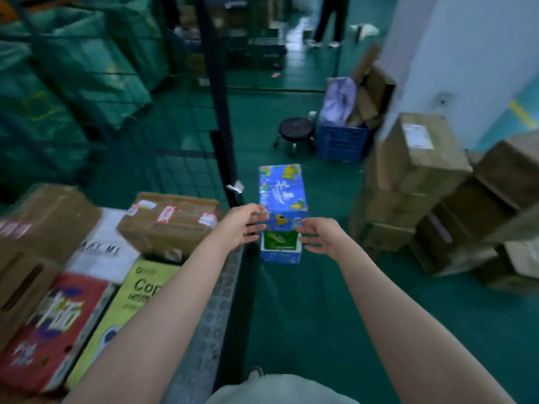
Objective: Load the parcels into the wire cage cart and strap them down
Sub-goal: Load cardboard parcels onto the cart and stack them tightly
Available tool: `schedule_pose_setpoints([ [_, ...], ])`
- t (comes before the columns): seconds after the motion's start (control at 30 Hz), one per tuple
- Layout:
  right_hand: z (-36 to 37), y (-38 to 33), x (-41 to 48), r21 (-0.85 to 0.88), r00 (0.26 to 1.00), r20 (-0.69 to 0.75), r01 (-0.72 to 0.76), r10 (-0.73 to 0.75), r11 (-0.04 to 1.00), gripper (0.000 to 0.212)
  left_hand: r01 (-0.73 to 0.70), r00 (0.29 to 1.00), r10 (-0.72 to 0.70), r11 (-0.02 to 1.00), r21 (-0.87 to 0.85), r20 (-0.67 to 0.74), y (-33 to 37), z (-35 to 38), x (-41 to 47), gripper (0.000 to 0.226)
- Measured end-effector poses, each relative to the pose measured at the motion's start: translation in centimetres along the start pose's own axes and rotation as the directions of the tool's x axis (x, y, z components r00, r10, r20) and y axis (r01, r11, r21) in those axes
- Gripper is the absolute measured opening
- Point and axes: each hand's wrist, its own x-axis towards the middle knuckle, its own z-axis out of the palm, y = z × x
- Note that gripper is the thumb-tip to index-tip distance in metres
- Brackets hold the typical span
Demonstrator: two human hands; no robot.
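A blue printed box (281, 193) stands on the green floor ahead of me, stacked on a smaller blue and green box (280, 247). My left hand (243, 224) reaches to the blue box's left near corner, fingers spread and touching its edge. My right hand (319, 236) hovers at its right near corner, fingers spread, holding nothing. The wire cage cart (224, 158) is on my left, and it holds several parcels: a taped brown carton (170, 224), a yellow box (125, 310), a red box (49, 328) and a white parcel (102, 252).
Brown cartons (420, 182) are stacked at the right against a pale wall. A black rolling stool (296, 132) and a blue crate (342, 141) with cardboard scraps stand behind the boxes. Green sacks (67, 68) fill another cage at far left. A person's legs (328, 21) show at the back.
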Motion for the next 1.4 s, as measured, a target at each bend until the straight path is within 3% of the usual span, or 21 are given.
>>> schedule_pose_setpoints([
  [0.23,-6.4,2.7,-2.0,0.278,0.970,-0.233,-0.003,0.071,0.960,0.026,-0.032,0.964,-0.041,0.963,0.268,0.262,1.8,7.1,2.2,0.020],
  [0.6,-17.2,10.3,-8.3,0.546,0.831,-0.511,0.117,0.219,0.829,0.025,-0.144,0.814,-0.192,0.848,0.510,0.548,-0.6,21.9,0.1,0.019],
  [1.13,-40.4,15.9,-16.0,0.571,0.732,-0.610,0.142,0.303,0.809,0.020,-0.173,0.710,-0.268,0.830,0.530,0.651,-5.8,46.8,-5.8,0.022],
  [1.4,-48.8,18.4,-16.6,0.633,0.715,-0.596,0.137,0.366,0.762,0.022,-0.171,0.718,-0.317,0.783,0.599,0.620,-7.6,55.9,-5.8,0.019],
])
